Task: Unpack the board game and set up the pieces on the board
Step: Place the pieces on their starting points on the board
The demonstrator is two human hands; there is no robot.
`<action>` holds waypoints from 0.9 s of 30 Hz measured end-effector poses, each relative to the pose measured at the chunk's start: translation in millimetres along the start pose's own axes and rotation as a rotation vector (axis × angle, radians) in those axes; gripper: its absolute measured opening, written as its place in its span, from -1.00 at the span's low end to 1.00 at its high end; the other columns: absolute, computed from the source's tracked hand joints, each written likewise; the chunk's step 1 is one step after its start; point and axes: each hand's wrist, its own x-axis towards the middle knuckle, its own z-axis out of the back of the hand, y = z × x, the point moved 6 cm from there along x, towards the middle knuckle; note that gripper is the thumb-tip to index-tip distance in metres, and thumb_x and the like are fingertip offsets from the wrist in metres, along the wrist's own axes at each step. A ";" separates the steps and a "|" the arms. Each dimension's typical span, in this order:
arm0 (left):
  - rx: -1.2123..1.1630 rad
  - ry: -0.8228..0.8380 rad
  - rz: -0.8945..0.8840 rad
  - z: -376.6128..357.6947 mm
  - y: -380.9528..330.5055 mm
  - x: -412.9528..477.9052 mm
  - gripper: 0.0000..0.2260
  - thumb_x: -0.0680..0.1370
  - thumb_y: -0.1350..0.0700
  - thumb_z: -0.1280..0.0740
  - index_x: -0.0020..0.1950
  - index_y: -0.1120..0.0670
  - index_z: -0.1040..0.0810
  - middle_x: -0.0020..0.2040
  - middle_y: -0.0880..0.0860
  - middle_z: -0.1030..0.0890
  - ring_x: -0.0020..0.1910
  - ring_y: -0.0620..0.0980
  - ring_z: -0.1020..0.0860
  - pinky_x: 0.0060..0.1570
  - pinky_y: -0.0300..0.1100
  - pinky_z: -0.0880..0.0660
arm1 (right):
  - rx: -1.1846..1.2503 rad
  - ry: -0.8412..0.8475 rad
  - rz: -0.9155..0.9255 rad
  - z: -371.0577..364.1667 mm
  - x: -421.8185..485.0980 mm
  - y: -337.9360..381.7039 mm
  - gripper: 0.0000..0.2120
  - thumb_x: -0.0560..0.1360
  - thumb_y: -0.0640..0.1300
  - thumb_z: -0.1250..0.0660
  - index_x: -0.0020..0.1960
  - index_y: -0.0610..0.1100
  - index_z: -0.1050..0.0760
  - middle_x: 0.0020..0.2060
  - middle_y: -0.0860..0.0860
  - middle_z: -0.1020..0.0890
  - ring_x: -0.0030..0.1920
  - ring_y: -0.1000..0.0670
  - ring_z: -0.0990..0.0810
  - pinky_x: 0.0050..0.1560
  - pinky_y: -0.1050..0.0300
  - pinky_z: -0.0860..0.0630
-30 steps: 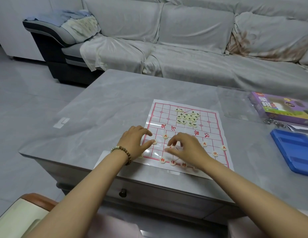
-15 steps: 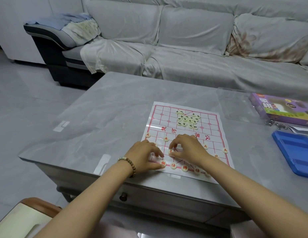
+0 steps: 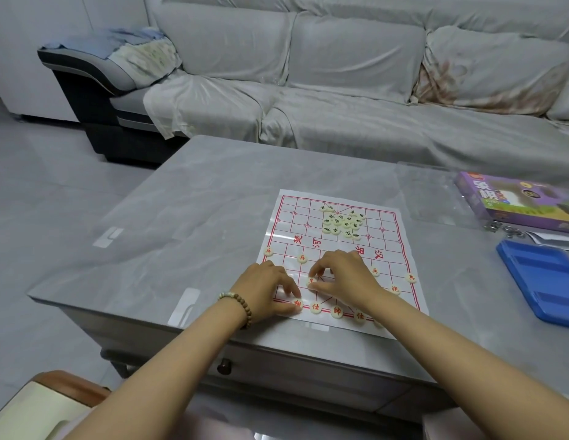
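A white paper board (image 3: 289, 217) with a red grid lies on the grey table (image 3: 187, 211). Several cream discs with green characters sit in a pile (image 3: 342, 222) on its far half. Red-lettered discs stand spread over the near half, some in the nearest row (image 3: 337, 311). My left hand (image 3: 265, 292), with a bead bracelet on the wrist, pinches a red disc (image 3: 297, 303) at the left of that row. My right hand (image 3: 343, 277) pinches another red disc (image 3: 311, 282) just above the row, between thumb and forefinger. Both hands cover part of the grid.
A purple game box (image 3: 515, 201) stands at the far right, with a clear plastic lid (image 3: 432, 192) beside it. A blue tray (image 3: 543, 281), a silver bag and small metal bits (image 3: 502, 229) lie on the right. A covered sofa (image 3: 340, 90) runs behind the table.
My left hand has moved from the board's left edge down to the nearest row and now pinches a disc there. My right hand has stayed over the same spot.
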 end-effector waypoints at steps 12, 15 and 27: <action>-0.026 -0.020 0.011 7.1 9.6 -3.0 -0.63 0.43 -0.22 -0.36 0.17 -0.10 -0.56 0.13 -0.11 -0.57 0.09 -0.12 -0.43 0.07 -0.27 -0.35 | 0.119 -0.019 -0.032 3.7 -3.8 5.8 -0.77 0.46 0.08 -0.39 0.08 0.04 -0.59 0.01 0.10 -0.60 -0.01 0.10 -0.43 0.19 0.06 -0.35; -0.115 -0.120 0.066 28.0 29.7 -10.6 -0.65 0.43 -0.21 -0.35 0.15 -0.09 -0.57 0.03 -0.15 -0.58 0.07 -0.13 -0.45 0.09 -0.23 -0.41 | 0.210 -0.039 -0.020 4.8 -5.8 18.5 -0.78 0.42 0.07 -0.42 0.04 0.04 -0.60 -0.07 0.12 -0.58 -0.07 0.13 -0.43 0.15 0.04 -0.40; -0.208 -0.116 0.231 26.6 60.4 -20.2 -0.62 0.61 -0.10 -0.07 0.11 0.04 -0.62 0.03 0.03 -0.63 -0.01 -0.02 -0.54 0.09 -0.06 -0.50 | 0.088 -0.011 0.098 -22.8 -11.3 63.0 -0.75 0.45 0.13 -0.36 0.06 0.04 -0.59 -0.06 0.09 -0.56 -0.05 0.09 -0.40 0.11 0.12 -0.26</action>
